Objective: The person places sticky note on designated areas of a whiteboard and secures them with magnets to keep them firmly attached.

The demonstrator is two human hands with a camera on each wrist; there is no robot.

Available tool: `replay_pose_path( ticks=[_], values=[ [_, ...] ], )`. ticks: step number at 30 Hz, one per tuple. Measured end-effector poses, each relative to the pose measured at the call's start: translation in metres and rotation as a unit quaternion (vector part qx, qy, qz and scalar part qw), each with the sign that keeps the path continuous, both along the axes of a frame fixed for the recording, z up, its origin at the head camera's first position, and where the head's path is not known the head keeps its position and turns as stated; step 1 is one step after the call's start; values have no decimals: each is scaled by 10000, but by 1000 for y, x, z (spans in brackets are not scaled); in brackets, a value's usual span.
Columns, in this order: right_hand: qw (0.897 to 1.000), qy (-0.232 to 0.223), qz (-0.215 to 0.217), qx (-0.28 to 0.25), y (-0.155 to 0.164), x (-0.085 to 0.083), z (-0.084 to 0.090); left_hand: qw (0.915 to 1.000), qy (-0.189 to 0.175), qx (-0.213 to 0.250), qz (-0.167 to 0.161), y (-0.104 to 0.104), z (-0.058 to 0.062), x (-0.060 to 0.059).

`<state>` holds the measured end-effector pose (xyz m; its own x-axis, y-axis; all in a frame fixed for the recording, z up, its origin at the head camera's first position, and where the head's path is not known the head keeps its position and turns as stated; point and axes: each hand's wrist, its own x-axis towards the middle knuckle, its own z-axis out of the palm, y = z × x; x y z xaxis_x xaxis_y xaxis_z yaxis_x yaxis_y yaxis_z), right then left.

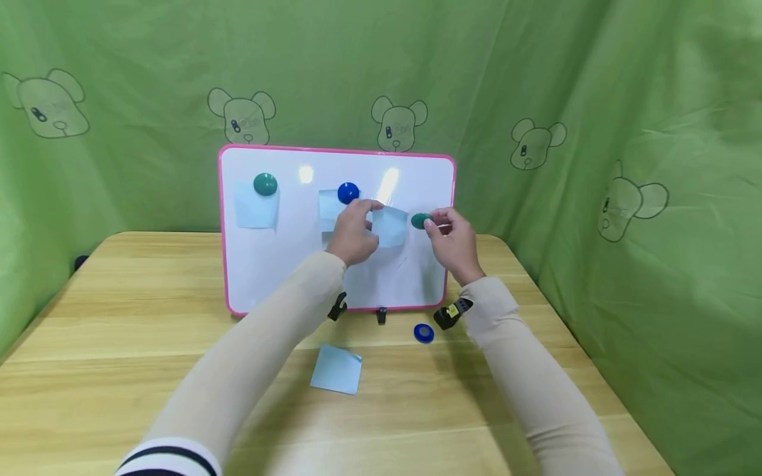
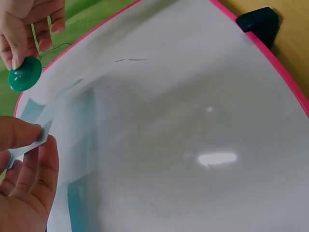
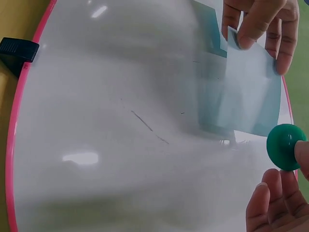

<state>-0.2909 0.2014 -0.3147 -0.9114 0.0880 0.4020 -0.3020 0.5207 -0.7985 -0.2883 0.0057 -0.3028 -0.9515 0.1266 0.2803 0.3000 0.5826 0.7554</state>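
Note:
A pink-framed whiteboard (image 1: 280,271) stands upright on the wooden table. My left hand (image 1: 352,233) pinches a light blue paper note (image 1: 389,227) by its top left corner and holds it against the board; the same note (image 3: 253,92) shows in the right wrist view, and its edge (image 2: 29,145) between thumb and fingers in the left wrist view. My right hand (image 1: 454,241) pinches a green round magnet (image 1: 420,221) just right of the note, also seen as the green magnet (image 3: 286,146) and the green magnet (image 2: 25,74). Two other notes hang on the board under a green magnet (image 1: 264,184) and a blue magnet (image 1: 348,192).
A loose blue note (image 1: 337,369) and a blue magnet (image 1: 424,332) lie on the table (image 1: 119,330) in front of the board. Black feet (image 1: 381,315) hold the board up. A green printed curtain (image 1: 595,99) closes in the back and sides.

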Motion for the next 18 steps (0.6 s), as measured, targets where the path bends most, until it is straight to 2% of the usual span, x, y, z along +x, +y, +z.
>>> replay_pose_path(
  ticks=[12,18],
  values=[
    [10000,0,-41,-41,-6,-4,10,10000,-19,-22,-15,15,5,-5],
    [9998,17,-98,-184,-6,-7,10,9998,2,57,-189,19,3,-8]
  ],
)
